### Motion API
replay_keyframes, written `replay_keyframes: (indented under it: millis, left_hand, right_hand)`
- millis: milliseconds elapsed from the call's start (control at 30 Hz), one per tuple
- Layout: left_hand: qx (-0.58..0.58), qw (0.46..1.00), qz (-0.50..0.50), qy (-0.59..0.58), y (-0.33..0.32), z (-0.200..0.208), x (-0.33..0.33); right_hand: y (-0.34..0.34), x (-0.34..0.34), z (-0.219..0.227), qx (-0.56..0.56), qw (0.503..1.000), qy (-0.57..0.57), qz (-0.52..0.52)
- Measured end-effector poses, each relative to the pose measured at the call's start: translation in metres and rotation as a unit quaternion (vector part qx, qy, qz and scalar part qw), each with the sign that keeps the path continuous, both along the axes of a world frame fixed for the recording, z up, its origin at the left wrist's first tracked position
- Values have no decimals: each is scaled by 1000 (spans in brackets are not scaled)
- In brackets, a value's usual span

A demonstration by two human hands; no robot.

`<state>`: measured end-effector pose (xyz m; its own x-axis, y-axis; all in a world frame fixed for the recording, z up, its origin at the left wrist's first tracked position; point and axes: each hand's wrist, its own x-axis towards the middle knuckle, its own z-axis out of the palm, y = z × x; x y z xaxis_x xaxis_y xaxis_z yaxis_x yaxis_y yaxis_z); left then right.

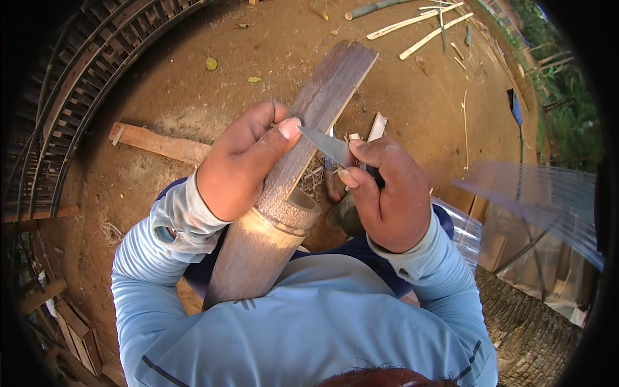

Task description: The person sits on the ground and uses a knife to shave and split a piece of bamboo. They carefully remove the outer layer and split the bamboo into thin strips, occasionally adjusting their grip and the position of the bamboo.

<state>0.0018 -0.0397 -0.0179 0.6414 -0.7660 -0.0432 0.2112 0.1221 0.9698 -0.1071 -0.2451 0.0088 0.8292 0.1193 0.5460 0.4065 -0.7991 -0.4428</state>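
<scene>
A thick bamboo tube (251, 258) leans against my body, its cut hollow end facing away from me. From one side of it a long flat strip of the bamboo wall (335, 74) runs on outward. My left hand (242, 161) is wrapped round this strip just beyond the joint ring, thumb on top. In my right hand (393, 193) is a knife, gripped close to its blade (325, 145) with thumb and finger. The blade lies across the strip's right edge, its tip beside my left thumb. Most of the knife's handle is hidden by my fingers.
Bamboo shavings (313, 180) lie on the dirt floor between my legs. A wooden board (161, 142) is on the ground to the left, and split bamboo sticks (422, 35) lie at the far right. A slatted bamboo structure (71, 84) curves along the left; clear corrugated sheets (535, 200) stand right.
</scene>
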Motion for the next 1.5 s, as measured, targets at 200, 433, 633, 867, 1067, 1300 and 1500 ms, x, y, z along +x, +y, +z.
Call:
replay_keyframes:
  millis: [200, 433, 633, 867, 1067, 1300, 1500]
  left_hand:
    - [-2, 998, 54, 12, -6, 10, -8]
    - [18, 999, 12, -29, -3, 3, -2]
    - [21, 1000, 19, -10, -2, 1, -1]
    - [7, 999, 32, 7, -6, 4, -6]
    - [18, 999, 16, -25, -1, 0, -2]
    - [-12, 1000, 17, 23, -5, 1, -4]
    - [31, 1000, -1, -4, -1, 4, -1]
  right_hand:
    - [-1, 2, 0, -6, 1000, -6, -23]
    - [-4, 10, -12, 22, 996, -67, -49]
    - [4, 3, -7, 38, 999, -20, -33]
    - [-5, 6, -6, 14, 999, -37, -29]
    - [-3, 6, -1, -14, 999, -33, -18]
    - [-9, 13, 5, 1, 998, -23, -59]
    - [-13, 16, 11, 8, 995, -6, -98]
